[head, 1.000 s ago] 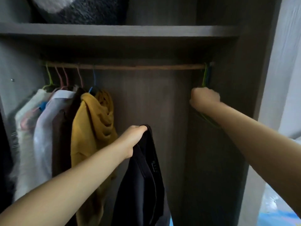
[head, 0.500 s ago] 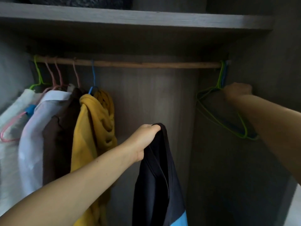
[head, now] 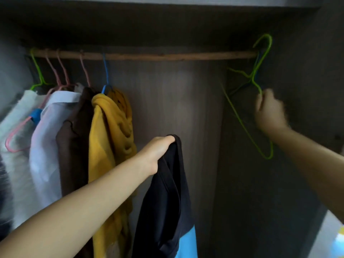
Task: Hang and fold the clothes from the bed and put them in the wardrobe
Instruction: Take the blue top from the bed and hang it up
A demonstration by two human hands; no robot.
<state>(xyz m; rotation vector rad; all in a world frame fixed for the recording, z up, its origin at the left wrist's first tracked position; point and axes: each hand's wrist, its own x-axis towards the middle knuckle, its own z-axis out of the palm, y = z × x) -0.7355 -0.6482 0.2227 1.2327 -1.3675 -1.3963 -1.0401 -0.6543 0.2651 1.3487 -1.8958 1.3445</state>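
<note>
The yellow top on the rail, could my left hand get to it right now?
Probably not freely: the left hand grips the black garment. The yellow top hangs just beside it, nothing between.

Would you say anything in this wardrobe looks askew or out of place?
Yes: the green hanger held by the right hand is tilted, its hook lifted above the rod. The yellow garment hangs bunched and twisted on its hanger.

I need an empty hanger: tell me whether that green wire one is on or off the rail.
Off: the green wire hanger hook sits above the wooden rail, gripped by the right hand.
</note>
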